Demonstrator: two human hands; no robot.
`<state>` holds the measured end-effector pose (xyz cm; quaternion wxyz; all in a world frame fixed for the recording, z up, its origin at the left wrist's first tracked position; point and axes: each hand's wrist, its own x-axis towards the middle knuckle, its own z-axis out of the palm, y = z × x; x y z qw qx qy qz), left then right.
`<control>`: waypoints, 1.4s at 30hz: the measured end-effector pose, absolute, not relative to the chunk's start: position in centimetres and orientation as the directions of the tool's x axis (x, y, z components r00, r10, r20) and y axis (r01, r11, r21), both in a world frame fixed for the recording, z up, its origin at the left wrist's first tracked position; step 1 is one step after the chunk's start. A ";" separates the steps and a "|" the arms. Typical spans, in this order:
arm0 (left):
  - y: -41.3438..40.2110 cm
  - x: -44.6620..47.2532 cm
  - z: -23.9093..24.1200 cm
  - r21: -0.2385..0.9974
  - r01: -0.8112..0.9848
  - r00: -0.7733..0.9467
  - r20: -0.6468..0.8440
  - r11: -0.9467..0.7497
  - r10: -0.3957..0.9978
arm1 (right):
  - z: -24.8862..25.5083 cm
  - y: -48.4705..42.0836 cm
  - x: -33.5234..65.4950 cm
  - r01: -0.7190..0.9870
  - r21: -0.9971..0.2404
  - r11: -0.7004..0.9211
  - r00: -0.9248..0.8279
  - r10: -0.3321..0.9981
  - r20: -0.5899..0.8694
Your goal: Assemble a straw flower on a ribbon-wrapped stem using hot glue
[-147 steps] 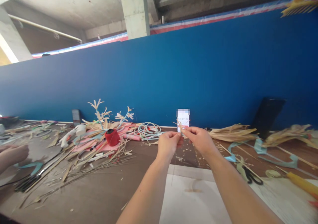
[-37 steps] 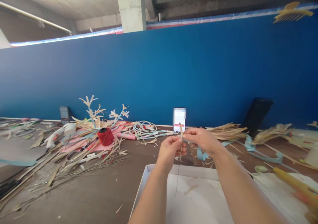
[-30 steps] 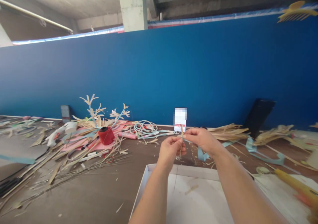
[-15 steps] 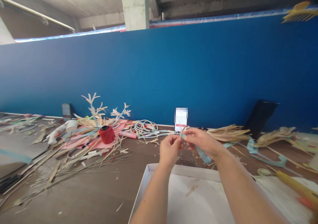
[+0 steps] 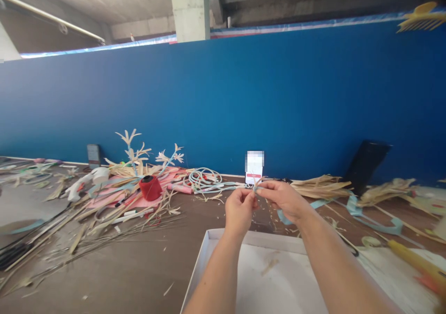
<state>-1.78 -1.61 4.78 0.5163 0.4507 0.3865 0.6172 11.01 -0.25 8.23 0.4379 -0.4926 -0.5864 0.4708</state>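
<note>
My left hand is closed in a pinch at the middle of the view, holding the base of a small pale husk piece whose thin strips stick up. Beside it, fingertips nearly touching, my right hand pinches a light blue tape against the same spot. A loose part of this tape curves below the right hand. Fingers hide most of the joint. Both hands are above the far edge of a white open box, in front of a lit phone leaning on the blue partition.
Left of my hands lie a red thread spool, pale husk flowers on blue stems, coiled blue cord and scattered strips. Dried husks, a dark upright object and a yellow tool are at the right.
The loose blue tape has swung from hanging straight under my right hand to a curve nearer the wrist. My right hand has turned slightly; both hands stay at the same place.
</note>
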 end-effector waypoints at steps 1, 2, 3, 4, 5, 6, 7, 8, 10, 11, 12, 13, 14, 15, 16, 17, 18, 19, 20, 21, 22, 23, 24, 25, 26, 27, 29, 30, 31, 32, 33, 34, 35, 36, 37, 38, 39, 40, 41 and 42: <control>-1.6 -1.7 4.8 0.941 -0.293 -0.074 0.153 -0.168 0.985 | 8.2 -0.2 11.0 0.167 -0.983 0.073 -0.129 0.990 0.051; -1.6 -1.7 4.8 0.940 -0.298 -0.087 0.148 -0.168 0.985 | 8.2 -0.3 10.9 0.167 -0.983 0.077 -0.132 0.990 0.055; -1.7 -1.6 4.9 0.938 -0.302 -0.099 0.145 -0.169 0.984 | 8.2 -0.3 10.8 0.166 -0.983 0.083 -0.137 0.989 0.060; -1.7 -1.6 4.9 0.937 -0.305 -0.110 0.141 -0.169 0.984 | 8.3 -0.3 10.8 0.167 -0.982 0.089 -0.139 0.988 0.066; -1.7 -1.5 5.0 0.937 -0.307 -0.121 0.136 -0.167 0.983 | 8.3 -0.4 10.7 0.170 -0.981 0.093 -0.134 0.988 0.071; -1.7 -1.5 5.0 0.937 -0.306 -0.131 0.132 -0.166 0.983 | 8.3 -0.4 10.7 0.176 -0.980 0.097 -0.125 0.989 0.075; -1.8 -1.4 5.0 0.939 -0.301 -0.143 0.129 -0.167 0.981 | 8.3 -0.4 10.6 0.183 -0.978 0.098 -0.113 0.991 0.078; -1.8 -1.4 5.0 0.941 -0.294 -0.154 0.128 -0.169 0.980 | 8.3 -0.4 10.5 0.187 -0.978 0.097 -0.102 0.992 0.079; -1.8 -1.4 5.0 0.946 -0.271 -0.172 0.134 -0.177 0.976 | 8.3 -0.5 10.4 0.188 -0.977 0.098 -0.094 0.992 0.081; -1.8 -1.4 5.0 0.949 -0.256 -0.178 0.138 -0.181 0.974 | 8.2 -0.5 10.3 0.184 -0.978 0.099 -0.095 0.992 0.083; -1.8 -1.4 4.9 0.953 -0.240 -0.183 0.142 -0.184 0.973 | 8.3 -0.5 10.2 0.180 -0.979 0.100 -0.096 0.992 0.084; -1.7 -1.4 4.9 0.957 -0.222 -0.188 0.146 -0.187 0.971 | 8.3 -0.5 10.1 0.177 -0.979 0.099 -0.095 0.992 0.083; -1.7 -1.5 4.8 0.961 -0.203 -0.194 0.151 -0.190 0.969 | 8.3 -0.6 10.0 0.176 -0.980 0.096 -0.095 0.992 0.081; -1.7 -1.5 4.7 0.963 -0.184 -0.200 0.160 -0.197 0.967 | 8.4 -0.6 9.9 0.174 -0.980 0.093 -0.093 0.993 0.078; -1.7 -1.5 4.7 0.964 -0.164 -0.208 0.172 -0.208 0.963 | 8.5 -0.7 9.7 0.173 -0.981 0.091 -0.091 0.993 0.076; -1.7 -1.5 4.6 0.964 -0.143 -0.218 0.189 -0.222 0.958 | 8.5 -0.8 9.6 0.172 -0.981 0.090 -0.090 0.993 0.076; -1.6 -1.6 4.5 0.963 -0.119 -0.230 0.208 -0.240 0.951 | 8.6 -0.9 9.5 0.169 -0.981 0.092 -0.090 0.993 0.078; -1.6 -1.6 4.4 0.962 -0.094 -0.244 0.227 -0.256 0.943 | 8.6 -1.0 9.4 0.165 -0.982 0.096 -0.093 0.992 0.082; -1.6 -1.6 4.3 0.961 -0.065 -0.258 0.245 -0.270 0.935 | 8.7 -1.0 9.4 0.161 -0.982 0.102 -0.098 0.991 0.087; -1.6 -1.7 4.2 0.959 -0.032 -0.270 0.264 -0.282 0.926 | 8.6 -1.0 9.3 0.158 -0.981 0.108 -0.104 0.990 0.093; -1.7 -1.7 4.1 0.956 0.004 -0.277 0.284 -0.295 0.918 | 8.6 -1.0 9.3 0.160 -0.980 0.114 -0.107 0.989 0.098; -1.7 -1.7 4.0 0.951 0.038 -0.280 0.306 -0.308 0.910 | 8.5 -1.0 9.3 0.168 -0.978 0.121 -0.103 0.989 0.104; -1.7 -1.7 4.0 0.945 0.070 -0.282 0.327 -0.320 0.902 | 8.4 -0.9 9.3 0.180 -0.975 0.129 -0.090 0.989 0.114; -1.7 -1.7 3.9 0.938 0.101 -0.283 0.348 -0.333 0.894 | 8.2 -0.8 9.2 0.197 -0.971 0.138 -0.071 0.989 0.127; -1.7 -1.7 3.8 0.931 0.128 -0.285 0.366 -0.343 0.886 | 8.1 -0.7 9.2 0.215 -0.965 0.149 -0.049 0.989 0.142; -1.7 -1.6 3.8 0.924 0.152 -0.286 0.380 -0.350 0.880 | 7.9 -0.6 9.2 0.232 -0.959 0.162 -0.030 0.987 0.159; -1.7 -1.6 3.7 0.914 0.191 -0.287 0.400 -0.358 0.870 | 7.7 -0.4 9.2 0.256 -0.947 0.192 -0.004 0.980 0.198; -1.8 -1.6 3.6 0.910 0.207 -0.286 0.408 -0.360 0.867 | 7.6 -0.3 9.2 0.264 -0.942 0.207 0.002 0.977 0.215; -1.8 -1.6 3.6 0.906 0.220 -0.285 0.415 -0.362 0.864 | 7.6 -0.3 9.2 0.270 -0.938 0.218 0.003 0.974 0.228; -1.8 -1.6 3.7 0.902 0.233 -0.285 0.420 -0.363 0.862 | 7.5 -0.2 9.2 0.272 -0.935 0.228 0.001 0.972 0.237; -1.9 -1.7 3.7 0.899 0.246 -0.286 0.424 -0.362 0.859 | 7.5 -0.2 9.2 0.273 -0.934 0.232 -0.004 0.971 0.240; -1.9 -1.7 3.8 0.896 0.259 -0.287 0.427 -0.360 0.857 | 7.5 -0.2 9.2 0.272 -0.934 0.233 -0.012 0.971 0.239; -1.9 -1.7 3.8 0.894 0.270 -0.287 0.429 -0.358 0.856 | 7.4 -0.2 9.2 0.270 -0.934 0.233 -0.019 0.971 0.237; -2.0 -1.8 3.9 0.892 0.279 -0.288 0.432 -0.356 0.855 | 7.4 -0.2 9.3 0.267 -0.935 0.235 -0.025 0.971 0.237; -2.0 -1.8 3.9 0.889 0.287 -0.288 0.434 -0.356 0.853 | 7.4 -0.1 9.3 0.264 -0.934 0.239 -0.026 0.970 0.240; -2.0 -1.8 4.0 0.887 0.295 -0.287 0.438 -0.357 0.852 | 7.3 -0.1 9.3 0.264 -0.934 0.242 -0.023 0.969 0.245; -2.1 -1.9 4.0 0.882 0.304 -0.284 0.444 -0.359 0.850 | 7.3 -0.1 9.3 0.268 -0.932 0.244 -0.016 0.968 0.249; -2.1 -1.9 4.0 0.877 0.315 -0.282 0.451 -0.362 0.847 | 7.3 -0.1 9.3 0.275 -0.930 0.245 -0.009 0.968 0.252; -2.1 -1.9 4.0 0.871 0.328 -0.279 0.460 -0.366 0.843 | 7.3 -0.1 9.3 0.285 -0.927 0.244 -0.003 0.967 0.254; -2.2 -1.8 4.1 0.864 0.341 -0.277 0.468 -0.370 0.839 | 7.4 -0.1 9.2 0.294 -0.924 0.244 0.000 0.967 0.255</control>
